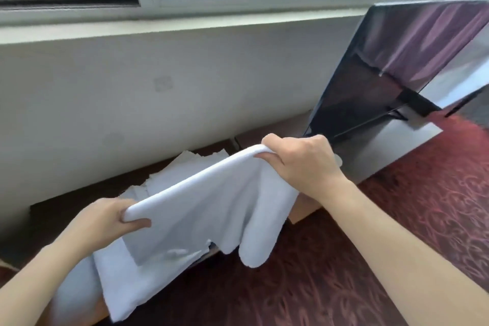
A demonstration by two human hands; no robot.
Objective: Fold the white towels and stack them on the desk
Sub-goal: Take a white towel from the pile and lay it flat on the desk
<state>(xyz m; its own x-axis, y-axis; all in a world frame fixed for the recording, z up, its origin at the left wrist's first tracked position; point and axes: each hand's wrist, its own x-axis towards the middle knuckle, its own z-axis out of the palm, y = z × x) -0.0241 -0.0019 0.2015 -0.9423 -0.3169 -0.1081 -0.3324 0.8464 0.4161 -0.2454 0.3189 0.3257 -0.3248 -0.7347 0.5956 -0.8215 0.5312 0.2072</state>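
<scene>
A white towel (211, 201) hangs doubled over between my two hands above the dark desk (66, 209). My left hand (105, 222) grips its lower left end. My right hand (299, 159) pinches its upper right end, held higher. The towel's loose part droops past the desk's front edge. Behind it a stack of white towels (185, 167) lies on the desk near the wall. More white cloth (127, 280) lies under my left forearm and hangs over the desk's front edge.
A flat television (383, 74) stands at the desk's right end, angled towards me. A white wall and a window sill run behind the desk. Red patterned carpet (397, 233) covers the floor to the right and front.
</scene>
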